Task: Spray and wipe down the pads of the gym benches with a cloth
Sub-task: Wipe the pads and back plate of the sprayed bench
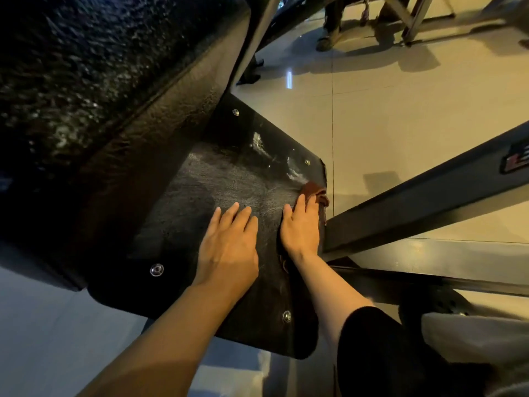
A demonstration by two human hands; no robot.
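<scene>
Both hands lie on the flat black pad (229,179), below a thick wet cushion (100,81). The left hand (229,247) rests flat, fingers straight and slightly spread, holding nothing. The right hand (300,227) presses a brown cloth (313,191) against the pad's right edge, fingers straight on top of it; the cloth shows beyond the fingertips, beside a black frame bar (429,193). White streaks mark the pad.
</scene>
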